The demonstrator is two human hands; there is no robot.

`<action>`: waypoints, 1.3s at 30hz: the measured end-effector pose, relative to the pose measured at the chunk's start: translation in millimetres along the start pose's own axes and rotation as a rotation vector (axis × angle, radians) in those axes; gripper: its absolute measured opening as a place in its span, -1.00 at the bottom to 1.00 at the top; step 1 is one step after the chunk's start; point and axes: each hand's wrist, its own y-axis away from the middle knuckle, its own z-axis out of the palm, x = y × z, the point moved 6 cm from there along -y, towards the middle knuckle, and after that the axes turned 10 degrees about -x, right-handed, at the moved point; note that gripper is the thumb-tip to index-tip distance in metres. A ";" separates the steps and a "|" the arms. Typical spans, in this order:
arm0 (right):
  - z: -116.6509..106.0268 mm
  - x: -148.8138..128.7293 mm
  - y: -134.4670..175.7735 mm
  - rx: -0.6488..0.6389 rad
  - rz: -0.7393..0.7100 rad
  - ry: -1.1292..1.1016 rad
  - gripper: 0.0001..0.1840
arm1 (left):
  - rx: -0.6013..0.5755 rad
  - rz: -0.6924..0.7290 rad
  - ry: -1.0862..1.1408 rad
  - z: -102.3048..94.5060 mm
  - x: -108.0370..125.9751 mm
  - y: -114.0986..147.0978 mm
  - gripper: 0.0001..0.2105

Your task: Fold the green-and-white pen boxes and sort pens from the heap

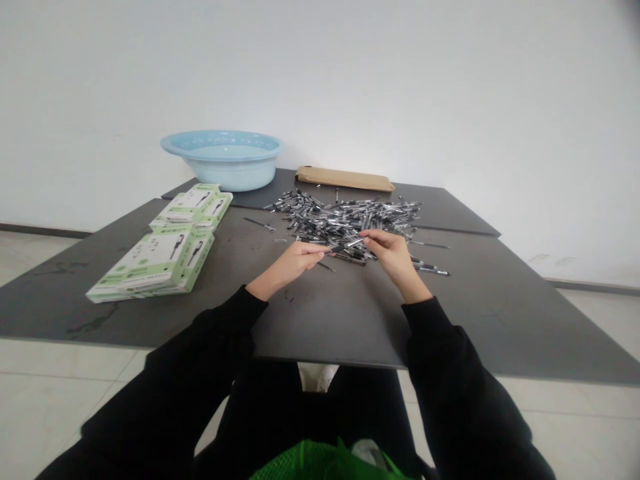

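Note:
Between my hands a pen (345, 246) with a dark grip and a clear barrel is held nearly level, just above the table. My left hand (296, 261) pinches its dark end. My right hand (390, 252) has thumb and fingertips closed on the other end. Behind and beneath it spreads a loose pile of pens (350, 217), black, clear and silvery, lying in all directions. A few single pens lie apart from the pile, one (259, 223) to its left and one (434, 269) to its right.
On the left, green and white boxes (150, 260) with a pen printed on them lie in stacks. A light blue basin (227, 170) stands behind them. At the back lies a flat brown cardboard piece (345, 179) near the wall. The dark table (320, 327) ends close to my lap.

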 end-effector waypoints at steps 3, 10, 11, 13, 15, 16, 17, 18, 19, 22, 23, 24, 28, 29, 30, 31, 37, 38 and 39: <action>2.4 -2.1 0.4 -0.016 -0.007 0.016 -0.73 | 0.013 -0.001 -0.032 -0.1 1.5 0.7 -0.46; 11.8 -3.1 2.3 -0.078 -0.025 0.038 -0.76 | 0.067 -0.025 -0.188 1.5 13.1 5.2 -0.52; 12.5 -2.1 2.6 -0.088 -0.017 0.020 -0.76 | 0.067 -0.024 -0.194 1.8 14.0 5.5 -0.53; 13.5 0.0 3.2 -0.110 -0.001 -0.039 -0.73 | 0.053 -0.024 -0.192 2.8 14.7 5.6 -0.53; 13.7 1.3 3.5 -0.128 0.008 -0.088 -0.70 | 0.042 -0.029 -0.186 2.9 14.5 5.6 -0.52; 13.5 1.5 3.6 -0.134 0.006 -0.101 -0.69 | 0.044 -0.032 -0.187 2.5 14.5 5.7 -0.52; 13.4 1.5 3.6 -0.139 0.003 -0.107 -0.69 | 0.049 -0.034 -0.189 1.9 14.6 5.8 -0.53; 13.4 1.6 3.6 -0.145 0.002 -0.113 -0.69 | 0.055 -0.036 -0.192 1.2 14.7 6.0 -0.54; 13.5 2.0 3.5 -0.151 0.004 -0.122 -0.69 | 0.061 -0.036 -0.195 0.7 14.9 6.1 -0.56; 14.5 4.7 3.2 -0.164 0.030 -0.175 -0.67 | 0.075 -0.028 -0.194 -0.3 15.0 6.2 -0.60; 14.9 5.6 3.2 -0.165 0.041 -0.194 -0.66 | 0.079 -0.024 -0.194 -0.7 14.8 6.1 -0.61; 15.4 6.4 3.2 -0.165 0.050 -0.210 -0.64 | 0.085 -0.017 -0.193 -1.0 14.6 6.1 -0.62; 17.1 7.2 4.1 -0.167 0.060 -0.242 -0.60 | 0.090 0.010 -0.200 -1.8 14.4 5.9 -0.65; 17.3 7.1 4.4 -0.167 0.059 -0.246 -0.61 | 0.087 0.013 -0.205 -1.7 14.4 6.0 -0.65; 17.5 7.1 4.7 -0.169 0.058 -0.251 -0.62 | 0.080 0.014 -0.211 -1.4 14.2 6.0 -0.65; 17.7 7.1 4.9 -0.173 0.058 -0.256 -0.63 | 0.077 0.016 -0.217 -1.3 13.9 6.1 -0.65; 17.4 8.1 4.4 -0.203 0.063 -0.260 -0.68 | 0.075 0.059 -0.253 -1.3 9.4 5.5 -0.63; 17.3 8.3 4.1 -0.208 0.066 -0.254 -0.68 | 0.077 0.064 -0.257 -1.5 8.5 5.2 -0.63; 17.2 8.4 3.8 -0.212 0.068 -0.247 -0.67 | 0.079 0.065 -0.257 -1.6 7.6 5.0 -0.64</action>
